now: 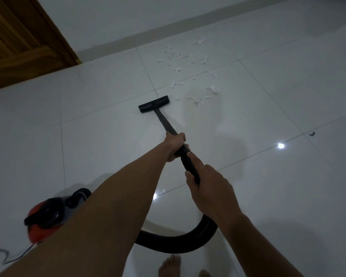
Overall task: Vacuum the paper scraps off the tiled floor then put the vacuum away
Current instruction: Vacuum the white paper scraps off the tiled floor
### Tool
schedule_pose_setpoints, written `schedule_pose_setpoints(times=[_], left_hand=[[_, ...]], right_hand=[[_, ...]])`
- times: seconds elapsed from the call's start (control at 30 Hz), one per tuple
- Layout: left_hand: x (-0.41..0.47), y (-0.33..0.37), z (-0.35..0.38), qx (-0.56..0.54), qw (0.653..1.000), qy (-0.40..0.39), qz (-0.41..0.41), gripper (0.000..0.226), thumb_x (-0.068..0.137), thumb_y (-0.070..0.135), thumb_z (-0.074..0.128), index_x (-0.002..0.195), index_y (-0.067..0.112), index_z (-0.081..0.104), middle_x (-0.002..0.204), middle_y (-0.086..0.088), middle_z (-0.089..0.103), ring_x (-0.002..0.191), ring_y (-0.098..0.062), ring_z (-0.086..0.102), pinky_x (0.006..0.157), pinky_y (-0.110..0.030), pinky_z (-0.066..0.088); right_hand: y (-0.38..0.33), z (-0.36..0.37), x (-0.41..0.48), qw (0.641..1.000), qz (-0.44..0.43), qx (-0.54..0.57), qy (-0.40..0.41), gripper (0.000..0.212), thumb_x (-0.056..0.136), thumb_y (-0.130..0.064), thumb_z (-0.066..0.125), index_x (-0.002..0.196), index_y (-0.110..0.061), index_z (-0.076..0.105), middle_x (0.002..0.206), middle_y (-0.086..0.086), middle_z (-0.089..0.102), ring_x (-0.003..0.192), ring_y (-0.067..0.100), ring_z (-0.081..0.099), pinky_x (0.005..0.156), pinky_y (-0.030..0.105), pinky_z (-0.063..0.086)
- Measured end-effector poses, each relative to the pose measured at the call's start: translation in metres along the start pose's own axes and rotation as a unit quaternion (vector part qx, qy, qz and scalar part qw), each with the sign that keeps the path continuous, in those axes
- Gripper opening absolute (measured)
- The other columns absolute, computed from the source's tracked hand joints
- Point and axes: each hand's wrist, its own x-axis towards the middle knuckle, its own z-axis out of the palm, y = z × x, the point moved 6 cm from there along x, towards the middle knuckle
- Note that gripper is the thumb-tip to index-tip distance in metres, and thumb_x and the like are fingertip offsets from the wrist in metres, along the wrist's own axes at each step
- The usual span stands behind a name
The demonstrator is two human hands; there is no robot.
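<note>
White paper scraps point(190, 64) lie scattered over the glossy white tiled floor point(88, 136), from near the far wall down to just right of the vacuum's black floor head point(154, 103). The head rests flat on the tiles at the scraps' near-left edge. My left hand point(175, 145) grips the black wand point(165, 122) near its upper end. My right hand point(208, 188) holds the ribbed black hose point(190, 164) just below. The hose loops down behind my arms to the red and black vacuum body point(46, 216) at the lower left.
A wooden door point(18, 43) stands at the upper left beside the white wall and its skirting point(168, 27). A small dark bit point(312, 134) lies on the tiles at right. The power cord point(6, 254) trails at the lower left. My bare feet point(170, 264) show at the bottom.
</note>
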Motion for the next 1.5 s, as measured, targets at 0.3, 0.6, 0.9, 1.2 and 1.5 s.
schedule_pose_setpoints(times=[0.3,0.6,0.9,1.2,1.5], left_hand=[[-0.011,-0.016,0.0,-0.002,1.0,-0.006,-0.002,0.058,0.095,0.005,0.047,0.148,0.012,0.024,0.091,-0.014,0.053,0.062,-0.018,0.058,0.046,-0.024,0.054],[-0.038,-0.048,0.024,0.001,1.0,0.001,-0.004,0.063,0.093,0.006,0.048,0.15,0.012,0.021,0.092,-0.014,0.054,0.061,-0.018,0.059,0.046,-0.023,0.053],[-0.078,-0.09,0.064,-0.005,1.0,0.002,0.0,0.069,0.093,0.006,0.049,0.153,0.017,0.017,0.104,-0.015,0.051,0.067,-0.019,0.06,0.048,-0.025,0.054],[-0.123,-0.141,0.111,0.004,1.0,-0.008,0.001,0.063,0.094,0.007,0.049,0.149,0.016,0.021,0.091,-0.01,0.052,0.065,-0.016,0.058,0.049,-0.027,0.055],[-0.164,-0.198,0.144,-0.006,1.0,-0.008,-0.012,0.06,0.095,0.005,0.047,0.148,0.019,0.023,0.085,-0.01,0.05,0.062,-0.017,0.056,0.046,-0.025,0.054]], right_hand=[[-0.002,0.001,-0.023,1.0,0.01,0.004,0.003,0.056,0.104,-0.046,0.036,0.154,-0.043,0.013,0.088,-0.006,0.053,0.073,0.011,0.057,0.07,0.028,0.054],[0.02,-0.003,-0.065,1.0,0.011,0.01,0.013,0.054,0.104,-0.045,0.037,0.153,-0.044,0.014,0.087,-0.006,0.053,0.073,0.01,0.056,0.068,0.029,0.054],[0.055,-0.015,-0.128,0.999,0.02,0.029,0.033,0.055,0.103,-0.045,0.037,0.153,-0.046,0.014,0.088,-0.006,0.053,0.072,0.011,0.056,0.068,0.033,0.054],[0.094,-0.023,-0.196,0.998,0.013,0.035,0.05,0.055,0.103,-0.04,0.04,0.154,-0.044,0.019,0.086,-0.006,0.054,0.071,0.009,0.055,0.064,0.027,0.051],[0.13,-0.019,-0.264,0.998,0.036,0.041,0.044,0.056,0.103,-0.041,0.043,0.154,-0.041,0.022,0.086,-0.007,0.054,0.07,0.007,0.054,0.059,0.017,0.045]])
